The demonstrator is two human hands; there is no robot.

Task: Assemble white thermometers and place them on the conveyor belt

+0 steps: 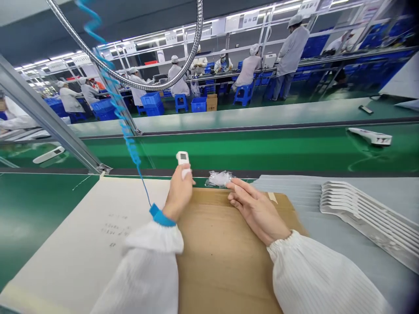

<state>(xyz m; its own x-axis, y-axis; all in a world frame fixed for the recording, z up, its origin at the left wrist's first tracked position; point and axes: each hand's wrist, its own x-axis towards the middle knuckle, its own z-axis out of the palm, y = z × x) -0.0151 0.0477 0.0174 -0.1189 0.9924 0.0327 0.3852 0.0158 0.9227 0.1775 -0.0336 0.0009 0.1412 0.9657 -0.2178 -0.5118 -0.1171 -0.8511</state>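
1. Gripping a white gadget (182, 158), our left hand (178, 192) closes its fingers around the lower part, just beyond the far left corner of the cardboard (225, 253).
2. We judge the gadget light, stiff and rather slick, its little screen easily scratched; the handle seems the best place to hold.
3. Our right hand (262, 216) reaches over the cardboard's far edge, fingers loosely extended at some clear plastic (218, 178); we cannot tell whether they pinch it. It looks soft, crinkly and nearly weightless, so we would take an edge.
4. Left of the cardboard lies a paper sheet (75, 226); right of it, stacked white parts (366, 218); beyond it, a green belt (262, 150).
5. A blue cord (129, 135) runs to our left wristband (162, 216), and could snag.
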